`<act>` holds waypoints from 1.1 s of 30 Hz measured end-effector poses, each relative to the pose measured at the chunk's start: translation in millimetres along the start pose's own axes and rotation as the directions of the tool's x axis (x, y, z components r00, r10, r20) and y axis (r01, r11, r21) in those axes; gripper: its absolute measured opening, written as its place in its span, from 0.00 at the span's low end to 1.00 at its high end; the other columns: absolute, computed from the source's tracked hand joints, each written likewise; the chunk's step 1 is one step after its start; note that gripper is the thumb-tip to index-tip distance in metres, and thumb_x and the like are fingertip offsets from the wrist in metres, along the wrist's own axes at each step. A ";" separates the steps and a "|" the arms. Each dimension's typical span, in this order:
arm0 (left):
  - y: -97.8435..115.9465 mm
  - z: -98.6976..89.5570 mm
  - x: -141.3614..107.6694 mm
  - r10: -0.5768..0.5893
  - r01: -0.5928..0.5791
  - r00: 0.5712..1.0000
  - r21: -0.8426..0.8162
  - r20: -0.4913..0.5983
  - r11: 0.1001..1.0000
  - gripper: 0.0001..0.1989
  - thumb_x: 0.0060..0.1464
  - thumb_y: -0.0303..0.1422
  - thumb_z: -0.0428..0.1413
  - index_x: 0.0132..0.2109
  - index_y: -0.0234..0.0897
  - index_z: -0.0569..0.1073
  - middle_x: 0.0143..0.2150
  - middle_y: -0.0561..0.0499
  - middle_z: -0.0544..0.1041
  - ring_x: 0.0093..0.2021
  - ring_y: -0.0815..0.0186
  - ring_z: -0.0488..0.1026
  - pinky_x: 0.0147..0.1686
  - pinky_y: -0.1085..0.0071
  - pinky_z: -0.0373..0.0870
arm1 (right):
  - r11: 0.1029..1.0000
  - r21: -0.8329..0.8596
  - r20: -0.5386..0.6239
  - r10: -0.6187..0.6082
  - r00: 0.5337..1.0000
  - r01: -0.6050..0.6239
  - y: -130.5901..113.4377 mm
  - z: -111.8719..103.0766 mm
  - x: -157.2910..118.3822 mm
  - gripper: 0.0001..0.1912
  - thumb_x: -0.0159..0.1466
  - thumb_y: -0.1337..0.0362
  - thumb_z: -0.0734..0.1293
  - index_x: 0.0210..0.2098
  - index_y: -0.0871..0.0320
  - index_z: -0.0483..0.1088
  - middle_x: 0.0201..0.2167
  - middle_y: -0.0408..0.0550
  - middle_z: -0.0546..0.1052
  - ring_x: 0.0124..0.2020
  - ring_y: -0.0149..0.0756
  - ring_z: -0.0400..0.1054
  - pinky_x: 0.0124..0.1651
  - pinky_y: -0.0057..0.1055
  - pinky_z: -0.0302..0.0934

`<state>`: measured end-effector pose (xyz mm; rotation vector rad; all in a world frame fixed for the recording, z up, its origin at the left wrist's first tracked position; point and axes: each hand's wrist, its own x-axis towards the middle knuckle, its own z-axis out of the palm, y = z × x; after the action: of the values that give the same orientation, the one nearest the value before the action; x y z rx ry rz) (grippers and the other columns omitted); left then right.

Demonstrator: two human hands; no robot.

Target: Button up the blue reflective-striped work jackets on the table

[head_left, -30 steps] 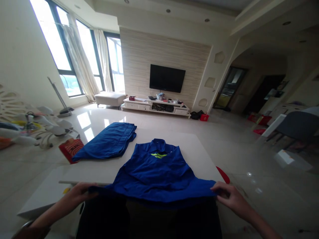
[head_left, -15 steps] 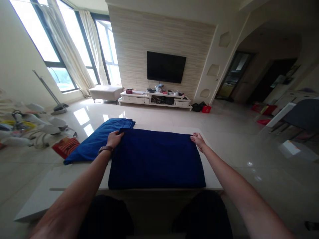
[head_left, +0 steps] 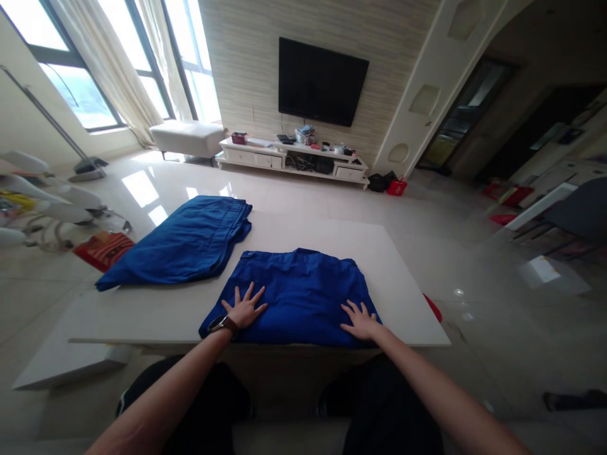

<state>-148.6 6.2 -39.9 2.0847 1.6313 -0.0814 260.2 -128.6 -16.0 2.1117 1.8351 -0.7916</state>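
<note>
A folded blue garment [head_left: 303, 291] lies at the near edge of a white table [head_left: 403, 291], a small button at its far left corner. My left hand [head_left: 245, 307], with a watch on the wrist, rests flat on the garment's left part, fingers spread. On its right part lies my right hand [head_left: 361, 321], fingers also apart. Neither hand grips the cloth. A second blue garment [head_left: 180, 240], folded and a little rumpled, lies to the far left on the table.
Left of the table is a red patterned item [head_left: 105, 250]. A white low cabinet [head_left: 246, 157] stands beneath a television [head_left: 322, 82], with a white bench [head_left: 187, 138] beside it. A red bag [head_left: 396, 187] is on the floor.
Both hands have let go of the garment's raised far corners and come down, opened, onto the cloth. The garment now lies flat on the table. The view has tilted downward.
</note>
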 end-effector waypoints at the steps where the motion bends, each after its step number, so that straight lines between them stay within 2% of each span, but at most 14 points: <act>1: 2.0 -3.4 0.8 0.007 -0.007 1.000 0.016 0.003 1.000 0.35 0.65 0.55 0.42 0.76 0.57 0.50 0.80 0.50 0.37 0.75 0.26 0.28 0.59 0.17 0.37 | 0.999 -0.003 -0.021 -0.043 0.999 0.043 -6.0 -5.1 -1.1 0.44 0.65 0.36 0.62 0.75 0.36 0.46 0.79 0.43 0.40 0.77 0.68 0.29 0.68 0.75 0.38; 4: 14.4 -5.3 -7.9 0.011 -0.003 0.996 0.080 -0.091 0.997 0.36 0.65 0.54 0.44 0.76 0.55 0.50 0.80 0.48 0.37 0.75 0.27 0.29 0.59 0.17 0.33 | 0.976 0.022 -0.032 -0.217 0.976 0.218 -20.2 -8.7 -1.6 0.46 0.60 0.34 0.66 0.73 0.29 0.47 0.79 0.37 0.37 0.77 0.66 0.24 0.69 0.74 0.33; 6: 23.3 4.4 -19.1 0.005 0.009 0.989 0.090 -0.150 0.996 0.38 0.63 0.57 0.45 0.76 0.55 0.49 0.80 0.46 0.37 0.75 0.25 0.27 0.57 0.15 0.34 | 0.972 0.058 0.014 -0.230 0.973 0.229 -23.2 0.2 1.9 0.47 0.60 0.33 0.65 0.73 0.28 0.43 0.79 0.34 0.34 0.77 0.61 0.19 0.71 0.71 0.29; 9: 29.5 22.9 -26.1 -0.030 0.032 0.998 0.040 -0.049 0.999 0.41 0.60 0.61 0.45 0.76 0.58 0.50 0.80 0.44 0.39 0.74 0.21 0.29 0.52 0.11 0.38 | 0.985 0.043 0.015 -0.167 0.986 0.166 -20.8 15.5 12.3 0.47 0.62 0.32 0.61 0.74 0.30 0.40 0.79 0.34 0.32 0.77 0.55 0.16 0.73 0.65 0.24; 12: 27.8 26.7 -8.5 -0.003 0.003 1.000 0.017 0.004 1.000 0.40 0.61 0.61 0.45 0.76 0.59 0.48 0.80 0.48 0.37 0.74 0.22 0.27 0.52 0.11 0.35 | 0.991 0.015 0.012 -0.130 0.991 0.130 -16.7 18.4 26.1 0.46 0.63 0.32 0.60 0.74 0.29 0.38 0.79 0.33 0.31 0.77 0.54 0.16 0.73 0.65 0.26; 16: 34.6 5.5 28.0 0.130 -0.131 0.990 -0.010 -0.063 0.991 0.35 0.65 0.52 0.47 0.76 0.59 0.51 0.80 0.50 0.40 0.76 0.30 0.28 0.59 0.16 0.34 | 1.000 0.002 -0.027 -0.030 0.999 0.030 -10.2 11.0 46.0 0.45 0.64 0.32 0.59 0.74 0.29 0.36 0.79 0.33 0.30 0.77 0.54 0.17 0.73 0.63 0.30; 19: 56.8 -17.6 35.5 0.232 -0.255 0.938 -0.059 -0.258 0.965 0.36 0.67 0.40 0.48 0.77 0.54 0.47 0.80 0.48 0.38 0.78 0.39 0.31 0.65 0.23 0.39 | 0.997 0.011 -0.088 0.074 0.993 -0.073 -1.8 6.3 63.7 0.45 0.65 0.32 0.58 0.74 0.30 0.36 0.79 0.34 0.30 0.78 0.53 0.19 0.73 0.62 0.33; 21: 72.6 -31.6 28.7 0.311 -0.372 0.871 -0.098 -0.381 0.923 0.37 0.66 0.38 0.49 0.77 0.53 0.45 0.80 0.49 0.38 0.78 0.42 0.32 0.69 0.31 0.43 | 0.983 0.060 -0.125 0.180 0.976 -0.174 4.1 0.9 78.7 0.45 0.64 0.31 0.56 0.75 0.31 0.36 0.79 0.35 0.29 0.78 0.54 0.20 0.72 0.63 0.35; 23: 81.8 -40.6 17.1 0.403 -0.492 0.807 -0.113 -0.433 0.864 0.37 0.65 0.37 0.50 0.77 0.52 0.49 0.80 0.50 0.40 0.78 0.45 0.36 0.72 0.40 0.48 | 0.945 0.145 -0.153 0.315 0.937 -0.294 8.4 -8.5 95.9 0.47 0.63 0.29 0.55 0.75 0.34 0.36 0.79 0.39 0.28 0.77 0.58 0.21 0.70 0.66 0.37; 25: 80.9 -42.2 6.5 0.467 -0.565 0.771 -0.126 -0.433 0.816 0.37 0.63 0.35 0.52 0.76 0.52 0.52 0.79 0.48 0.43 0.78 0.47 0.42 0.73 0.45 0.52 | 0.876 0.254 -0.161 0.457 0.875 -0.410 9.8 -20.8 112.8 0.50 0.62 0.28 0.52 0.76 0.38 0.35 0.79 0.45 0.27 0.77 0.64 0.24 0.68 0.70 0.39; 27: 71.8 -38.1 1.4 0.494 -0.593 0.762 -0.143 -0.419 0.793 0.38 0.62 0.33 0.53 0.76 0.51 0.52 0.79 0.46 0.45 0.77 0.49 0.47 0.72 0.48 0.55 | 0.812 0.336 -0.155 0.548 0.822 -0.477 8.8 -31.1 124.8 0.52 0.62 0.27 0.51 0.77 0.43 0.33 0.78 0.52 0.26 0.76 0.69 0.28 0.66 0.73 0.42; 28: 65.8 -35.4 1.3 0.497 -0.595 0.763 -0.152 -0.413 0.789 0.38 0.61 0.32 0.53 0.76 0.50 0.53 0.78 0.45 0.45 0.76 0.49 0.49 0.72 0.49 0.56 | 0.806 0.351 -0.159 0.552 0.818 -0.476 8.1 -33.7 127.7 0.52 0.62 0.28 0.51 0.77 0.43 0.32 0.78 0.54 0.26 0.76 0.71 0.29 0.64 0.74 0.43; 30: 55.1 -31.8 4.3 0.485 -0.588 0.772 -0.170 -0.411 0.791 0.39 0.60 0.31 0.54 0.75 0.48 0.53 0.78 0.43 0.44 0.75 0.48 0.52 0.71 0.49 0.58 | 0.848 0.322 -0.188 0.493 0.850 -0.421 7.7 -30.9 126.6 0.51 0.62 0.29 0.54 0.77 0.41 0.33 0.78 0.52 0.28 0.76 0.72 0.30 0.64 0.73 0.45; 33: 49.7 -33.9 10.2 0.462 -0.582 0.777 -0.209 -0.428 0.786 0.38 0.60 0.30 0.54 0.74 0.47 0.54 0.77 0.41 0.44 0.73 0.47 0.57 0.70 0.47 0.61 | 0.904 0.220 -0.242 0.414 0.878 -0.366 11.9 -11.0 112.4 0.46 0.64 0.31 0.54 0.76 0.36 0.37 0.79 0.41 0.29 0.77 0.66 0.26 0.68 0.68 0.41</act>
<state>-108.0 20.9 3.2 2.2829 1.0540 0.7561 282.0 -30.7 -69.2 2.7078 1.4085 -0.5813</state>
